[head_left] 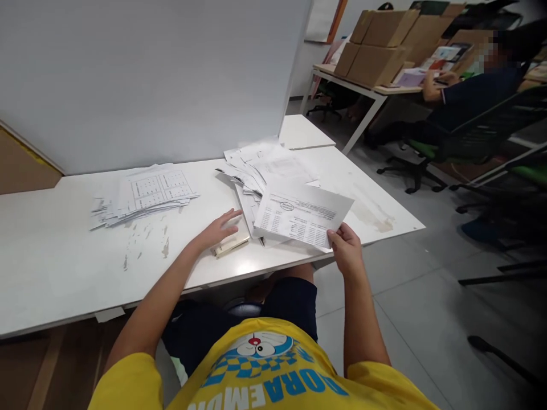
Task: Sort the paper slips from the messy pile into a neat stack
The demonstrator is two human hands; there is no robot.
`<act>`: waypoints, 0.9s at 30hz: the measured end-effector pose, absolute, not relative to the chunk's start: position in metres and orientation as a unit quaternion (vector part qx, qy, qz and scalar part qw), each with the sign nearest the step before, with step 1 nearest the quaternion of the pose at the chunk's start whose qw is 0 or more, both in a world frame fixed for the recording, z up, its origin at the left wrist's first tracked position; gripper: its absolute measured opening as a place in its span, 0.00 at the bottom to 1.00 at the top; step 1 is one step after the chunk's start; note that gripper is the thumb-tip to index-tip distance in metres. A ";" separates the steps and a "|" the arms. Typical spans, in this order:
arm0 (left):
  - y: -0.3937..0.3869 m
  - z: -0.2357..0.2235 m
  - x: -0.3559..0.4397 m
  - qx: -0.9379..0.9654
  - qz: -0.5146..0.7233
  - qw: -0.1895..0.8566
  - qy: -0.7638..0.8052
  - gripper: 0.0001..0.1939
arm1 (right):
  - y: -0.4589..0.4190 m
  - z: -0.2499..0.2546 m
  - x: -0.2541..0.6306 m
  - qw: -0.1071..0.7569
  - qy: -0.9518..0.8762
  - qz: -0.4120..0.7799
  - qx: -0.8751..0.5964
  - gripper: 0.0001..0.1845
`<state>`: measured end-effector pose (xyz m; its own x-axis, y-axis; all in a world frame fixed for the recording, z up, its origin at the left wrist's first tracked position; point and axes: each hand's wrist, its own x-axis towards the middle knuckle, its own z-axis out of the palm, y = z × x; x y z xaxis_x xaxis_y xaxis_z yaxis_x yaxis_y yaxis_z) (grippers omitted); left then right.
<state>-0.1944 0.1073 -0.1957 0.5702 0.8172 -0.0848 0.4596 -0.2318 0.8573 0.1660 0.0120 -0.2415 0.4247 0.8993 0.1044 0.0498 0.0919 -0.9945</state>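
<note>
My right hand (347,246) pinches the near corner of a printed sheet of paper (301,213) and holds it just above the white table (55,250). Beneath and behind that sheet lies a loose, messy pile of papers (265,165). My left hand (220,228) rests flat on the table with fingers stretched out, its fingertips close to the pile's left edge. A small cream stapler-like object (231,245) lies just under that hand's heel. A second, flatter stack of printed sheets (145,193) sits further left on the table.
A grey partition board (149,74) stands along the table's back edge. Further right, another table carries cardboard boxes (376,45), and a seated person (474,91) leans on it. Office chairs (482,142) stand on the tiled floor to the right.
</note>
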 end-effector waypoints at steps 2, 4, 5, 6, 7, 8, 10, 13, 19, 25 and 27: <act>0.106 -0.199 -0.193 0.726 0.287 0.501 0.373 0.37 | 0.020 -0.239 0.145 0.609 -0.429 0.337 -0.576 0.17; 0.106 -0.203 -0.190 0.678 0.380 0.513 0.364 0.36 | 0.030 -0.233 0.122 0.602 -0.455 0.328 -0.568 0.16; 0.106 -0.205 -0.189 0.655 0.419 0.506 0.373 0.35 | 0.035 -0.229 0.112 0.601 -0.467 0.327 -0.560 0.17; 0.107 -0.207 -0.188 0.637 0.450 0.492 0.387 0.34 | 0.040 -0.225 0.103 0.599 -0.478 0.333 -0.549 0.17; 0.110 -0.209 -0.189 0.622 0.476 0.474 0.401 0.34 | 0.046 -0.221 0.094 0.598 -0.487 0.345 -0.535 0.18; 0.114 -0.210 -0.192 0.608 0.500 0.455 0.417 0.34 | 0.050 -0.217 0.088 0.594 -0.496 0.361 -0.520 0.19; 0.126 -0.209 -0.205 0.576 0.549 0.415 0.442 0.35 | 0.057 -0.210 0.079 0.583 -0.514 0.391 -0.493 0.22; 0.148 -0.202 -0.244 0.481 0.647 0.302 0.508 0.34 | 0.063 -0.211 0.075 0.593 -0.525 0.386 -0.474 0.22; 0.165 -0.190 -0.339 0.417 0.545 0.002 0.728 0.27 | 0.070 -0.237 0.093 0.713 -0.353 0.307 -0.522 0.16; 0.157 -0.191 -0.360 0.411 0.467 -0.032 0.783 0.37 | 0.080 -0.241 0.098 0.750 -0.268 0.302 -0.524 0.14; 0.157 -0.193 -0.358 0.418 0.451 -0.053 0.787 0.37 | 0.081 -0.242 0.097 0.744 -0.281 0.285 -0.535 0.14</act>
